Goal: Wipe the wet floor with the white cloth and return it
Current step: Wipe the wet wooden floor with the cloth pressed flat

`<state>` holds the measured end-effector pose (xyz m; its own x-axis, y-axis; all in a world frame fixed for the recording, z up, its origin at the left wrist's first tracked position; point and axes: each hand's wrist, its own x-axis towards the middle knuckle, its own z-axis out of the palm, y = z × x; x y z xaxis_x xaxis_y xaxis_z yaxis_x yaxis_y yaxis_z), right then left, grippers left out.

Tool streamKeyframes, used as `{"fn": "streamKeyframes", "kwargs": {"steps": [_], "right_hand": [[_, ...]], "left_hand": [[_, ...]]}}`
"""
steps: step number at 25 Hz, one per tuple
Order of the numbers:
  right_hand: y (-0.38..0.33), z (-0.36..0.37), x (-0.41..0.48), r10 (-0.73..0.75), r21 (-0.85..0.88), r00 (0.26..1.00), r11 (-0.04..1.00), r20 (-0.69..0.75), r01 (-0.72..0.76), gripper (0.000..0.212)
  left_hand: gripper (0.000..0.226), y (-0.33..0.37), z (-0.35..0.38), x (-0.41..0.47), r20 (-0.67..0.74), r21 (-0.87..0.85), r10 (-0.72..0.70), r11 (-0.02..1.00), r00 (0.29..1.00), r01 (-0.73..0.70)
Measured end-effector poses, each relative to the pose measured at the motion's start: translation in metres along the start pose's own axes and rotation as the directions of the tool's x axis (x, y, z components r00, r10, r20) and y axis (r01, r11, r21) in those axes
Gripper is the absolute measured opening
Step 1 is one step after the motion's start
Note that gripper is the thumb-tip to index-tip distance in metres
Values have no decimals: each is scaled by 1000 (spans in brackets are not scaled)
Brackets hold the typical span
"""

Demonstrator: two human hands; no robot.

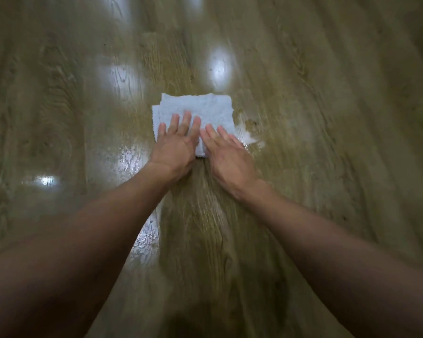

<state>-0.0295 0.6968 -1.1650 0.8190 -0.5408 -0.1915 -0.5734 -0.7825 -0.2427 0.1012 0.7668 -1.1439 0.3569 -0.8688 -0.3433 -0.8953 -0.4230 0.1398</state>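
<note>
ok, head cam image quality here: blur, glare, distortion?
Head view: motion blur smears the floor toward the edges; white cloth, left hand and right hand at centre are readable. Glare patches dot the wet surface, one just beyond the cloth. Wide-angle lens stretches the forearms; light is dim.

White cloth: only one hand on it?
No, both the left hand and the right hand press flat, fingers straight, on the folded white cloth on the floor.

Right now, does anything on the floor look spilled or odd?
Yes: water pools glisten on the wood-grain plank floor, left of the left hand and beyond the right hand, beside the folded white cloth.
</note>
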Motion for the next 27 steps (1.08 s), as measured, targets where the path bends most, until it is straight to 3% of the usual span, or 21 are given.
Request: {"fn": "streamKeyframes", "kwargs": {"steps": [3,5,8,11,15,19,21,25,27], "right_hand": [[7,1,-68,-34,-103,996,994,78,42,62],[25,-7,-71,-42,-91,994,995,104,51,63],[38,-22,-17,-47,-77,996,996,77,53,59],[52,-34,6,-85,-87,989,992,122,96,61],[83,-20,-90,-92,-32,993,995,73,94,61],[103,-6,-150,29,-11,1000,1000,11,-29,67],[113,-16,-107,59,-55,998,997,34,-57,61],[141,-47,-27,71,-48,996,996,62,-69,64],[153,-43,-50,38,-43,997,998,68,-35,63]], "left_hand": [[59,25,22,-33,6,115,154,981,988,-154],[57,31,23,-31,32,70,183,980,983,-185],[54,35,6,8,46,-109,19,994,999,-14],[55,52,-3,26,62,-34,-129,991,990,132],[58,98,25,-19,37,96,78,992,996,-81],[61,139,48,-32,46,63,233,970,971,-235],[57,135,33,3,29,48,205,977,978,-206],[54,154,8,56,49,-102,-76,992,996,80],[55,165,16,45,21,-37,-20,999,1000,21]]}}
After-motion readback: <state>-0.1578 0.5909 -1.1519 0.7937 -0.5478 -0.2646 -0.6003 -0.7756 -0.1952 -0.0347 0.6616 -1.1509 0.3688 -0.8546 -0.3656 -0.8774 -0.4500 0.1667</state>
